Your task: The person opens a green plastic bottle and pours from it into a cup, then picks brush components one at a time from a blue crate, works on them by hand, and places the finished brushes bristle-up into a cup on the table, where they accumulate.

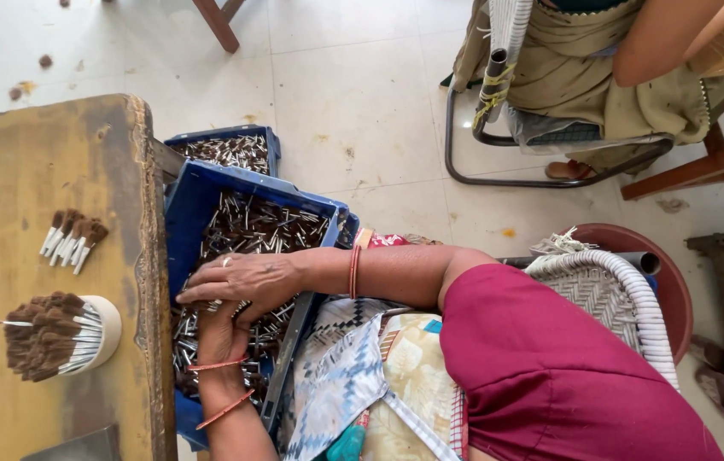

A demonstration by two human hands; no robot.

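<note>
Both hands (230,299) cupped together, gripping metal pieces (251,230) inside blue crate (184,205).

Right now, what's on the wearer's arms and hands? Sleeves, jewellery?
Both hands bare, no gloves. One hand has a ring on a finger and a red-orange bangle at the wrist; that arm ends in a short magenta sleeve. The other hand has two thin orange bangles on the forearm.
</note>
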